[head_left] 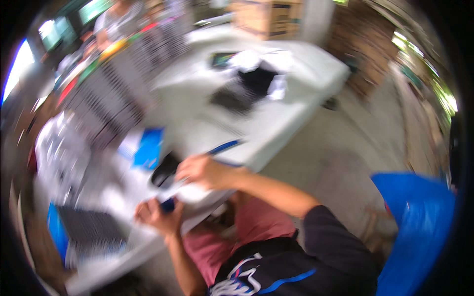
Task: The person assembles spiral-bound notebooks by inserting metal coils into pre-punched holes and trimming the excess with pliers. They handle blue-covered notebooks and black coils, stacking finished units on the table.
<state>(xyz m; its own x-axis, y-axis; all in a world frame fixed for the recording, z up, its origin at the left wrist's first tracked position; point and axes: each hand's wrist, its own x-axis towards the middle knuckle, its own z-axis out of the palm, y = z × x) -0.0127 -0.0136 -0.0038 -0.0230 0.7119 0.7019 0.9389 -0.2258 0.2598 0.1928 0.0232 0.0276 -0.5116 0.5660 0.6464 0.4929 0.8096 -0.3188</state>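
Note:
The picture is smeared by motion. Over the near edge of the white table, my left hand (157,217) curls round a small dark blue object (168,205) whose kind I cannot make out. My right hand (207,172) is just above and to its right, fingers bent together over something whitish; what they grip is blurred. A blue pen-like stick (224,147) shows just beyond the right hand; whether it is held or lying there is unclear. Beside the right hand's fingertips is a black rounded item (165,170), with a bright blue packet (148,148) behind it.
A clear plastic bag (61,153) and a blue box of dark, thin, stacked pieces (89,227) are at left. Long rows of grey stacked items (111,86) line the far left, people behind. Black pieces (247,89) and a cardboard box (266,19) lie farther off. Blue sheeting (419,222) is at right.

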